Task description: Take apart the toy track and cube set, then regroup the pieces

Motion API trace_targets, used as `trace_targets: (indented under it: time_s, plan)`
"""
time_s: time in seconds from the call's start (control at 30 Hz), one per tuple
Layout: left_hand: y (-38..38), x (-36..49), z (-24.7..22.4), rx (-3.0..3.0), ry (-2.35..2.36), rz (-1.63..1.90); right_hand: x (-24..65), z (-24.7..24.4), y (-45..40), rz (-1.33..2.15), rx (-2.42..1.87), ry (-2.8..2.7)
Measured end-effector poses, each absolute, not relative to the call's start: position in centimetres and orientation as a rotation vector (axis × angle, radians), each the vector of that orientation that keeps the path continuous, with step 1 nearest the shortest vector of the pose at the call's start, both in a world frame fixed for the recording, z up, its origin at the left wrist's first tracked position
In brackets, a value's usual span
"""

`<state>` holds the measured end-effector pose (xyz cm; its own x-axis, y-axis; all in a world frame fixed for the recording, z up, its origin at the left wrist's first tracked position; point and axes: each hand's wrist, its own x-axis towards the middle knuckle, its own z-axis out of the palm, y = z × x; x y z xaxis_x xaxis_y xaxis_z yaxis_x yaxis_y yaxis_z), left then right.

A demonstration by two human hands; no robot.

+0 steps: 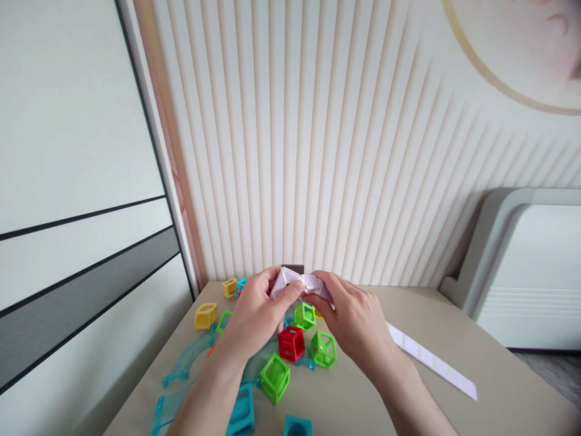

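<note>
A pale lavender folding snake puzzle (290, 280) made of wedge-shaped segments is held up between my hands above the table. My left hand (262, 309) grips its left end, thumb pressed on the front and fingers wrapped behind. Around the right part of it, my right hand (351, 309) is closed, with thumb and fingers pinching the segments. A straight strip of the same lavender segments (436, 363) slants down to the right from behind my right wrist. Whether it joins the held part is hidden by my hand.
Below my hands on the table (345, 406) lie a red cube frame (291, 344), several green ones (275, 378), yellow ones (206, 316), blue blocks (242, 412) and clear blue curved track pieces (193, 357). A ribbed wall (295, 151) stands behind, a white panel (82, 121) left.
</note>
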<state>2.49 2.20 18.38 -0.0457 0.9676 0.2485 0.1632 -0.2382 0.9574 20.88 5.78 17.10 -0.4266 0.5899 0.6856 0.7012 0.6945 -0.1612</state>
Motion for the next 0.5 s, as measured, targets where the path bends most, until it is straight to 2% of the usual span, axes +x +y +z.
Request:
trace_targets:
  time_s: [0.23, 0.5]
  plan:
    - [2.4, 2.6, 18.2, 1.472, 1.189, 1.375, 20.9, 16.3, 6.9, -0.256, -0.911, -2.142]
    - [2.4, 1.6, 18.0, 1.449, 1.151, 1.420, 21.3, 17.5, 5.9, 0.509, -0.852, -2.215]
